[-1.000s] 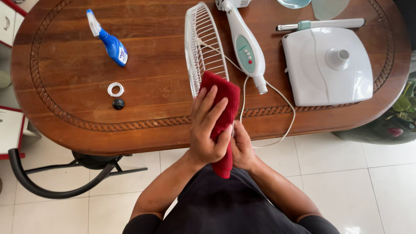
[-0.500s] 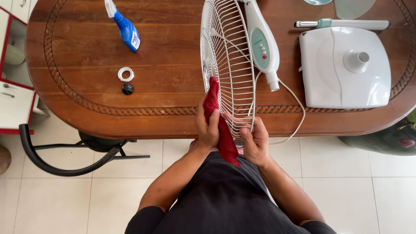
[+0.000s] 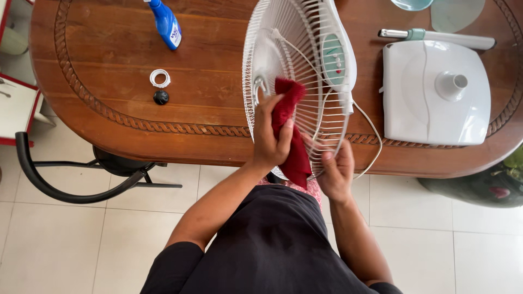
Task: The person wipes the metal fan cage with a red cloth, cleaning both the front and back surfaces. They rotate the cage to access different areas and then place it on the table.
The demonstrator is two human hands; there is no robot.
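We press the red cloth [image 3: 287, 128] on the fan grille [image 3: 297, 71] with our left hand [image 3: 271, 139], while our right hand [image 3: 336, 171] grips its bottom rim

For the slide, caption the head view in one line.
Left hand presses a red cloth against a white fan grille; right hand grips its rim.

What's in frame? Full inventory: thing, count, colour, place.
fan grille: 1, white wire, held tilted over table edge
cloth: 1, red, against grille
fan body: 1, white, behind grille
fan base: 1, white, table right
pole: 1, white and green, above base
spray bottle: 1, blue, table top left
ring: 1, white, table left
knob: 1, black, below ring
table: 1, brown wood
chair: 1, black, left floor
left hand: presses cloth
right hand: grips grille rim
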